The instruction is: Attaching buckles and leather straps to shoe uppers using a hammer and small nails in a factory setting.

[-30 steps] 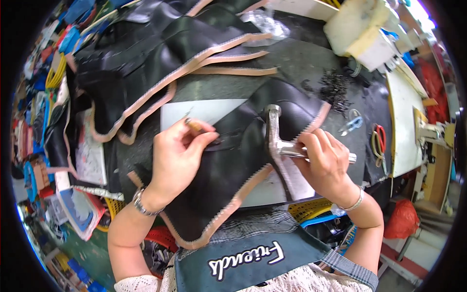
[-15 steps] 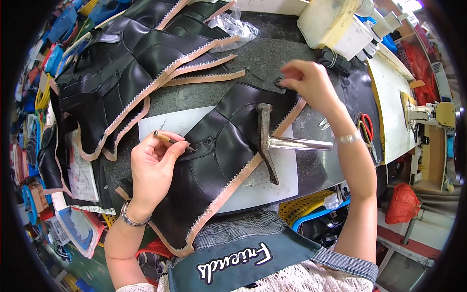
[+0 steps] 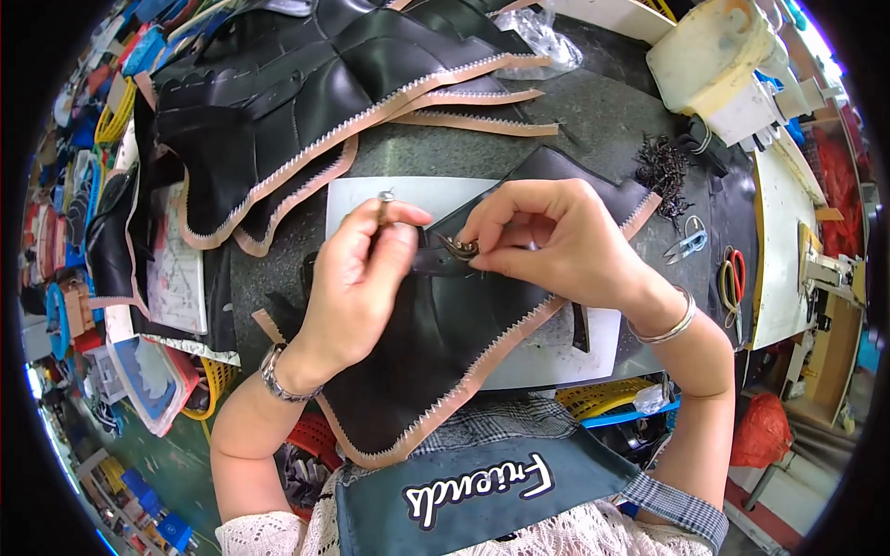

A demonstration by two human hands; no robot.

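Note:
My left hand (image 3: 357, 278) is closed round a short metal punch (image 3: 386, 196), whose shiny end sticks up above the fingers. Opposite it, my right hand (image 3: 565, 236) pinches a small, dark, buckle-like metal piece (image 3: 460, 246) just above the strap on a black leather boot upper (image 3: 454, 320). The upper lies flat with its pinkish, zigzag-stitched edge toward me, partly over a white sheet (image 3: 538, 361). Below my right wrist shows one dark end of the hammer (image 3: 581, 329); the wrist and forearm seem to cover the rest.
More black uppers (image 3: 306, 102) are stacked at the back left, beside a clear plastic bag (image 3: 547, 42). To the right are a tangled heap of small black pieces (image 3: 663, 171), blue-handled snips (image 3: 687, 241) and red-handled scissors (image 3: 732, 283). A whitish container (image 3: 714, 69) stands at the back right.
My right hand has come in from the far right toward my left hand, with the small metal piece in its fingers. The punch has tipped upright. The hammer is now mostly covered.

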